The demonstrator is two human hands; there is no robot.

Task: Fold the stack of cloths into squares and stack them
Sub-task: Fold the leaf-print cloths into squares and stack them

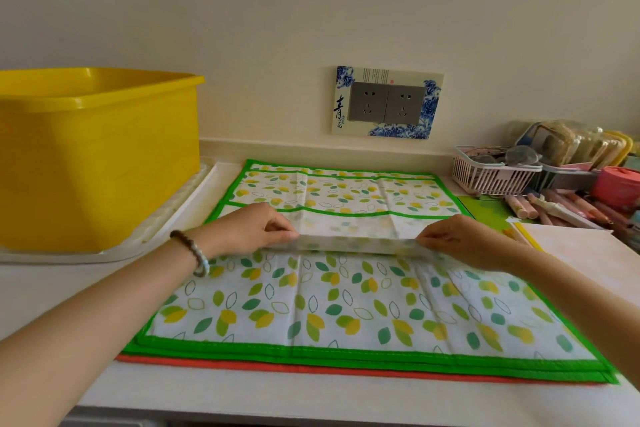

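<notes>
Counter (242,399), white, near edge in view. Stack of cloths lies flat on it, centre. Bottom layer: red-edged cloth (311,370), only its near hem showing. Above it, green-bordered layers; top one is the leaf-print cloth (346,305), near half flat.

Mid-cloth: a fold is raised across the width, with the pale reverse side showing just behind it.
- Left hand (252,229): grip pinching the fold's left end between thumb and fingers. Beaded bracelet (197,253) on that wrist.
- Right hand (457,239): grip pinching the fold's right end.

Beyond the fold, more leaf-print cloth lies flat, reaching near the wall.

Left: yellow tub (97,156) standing on a white tray (166,222). Right: pens (561,206), then white basket (491,173). Wall: double socket (386,103).
</notes>
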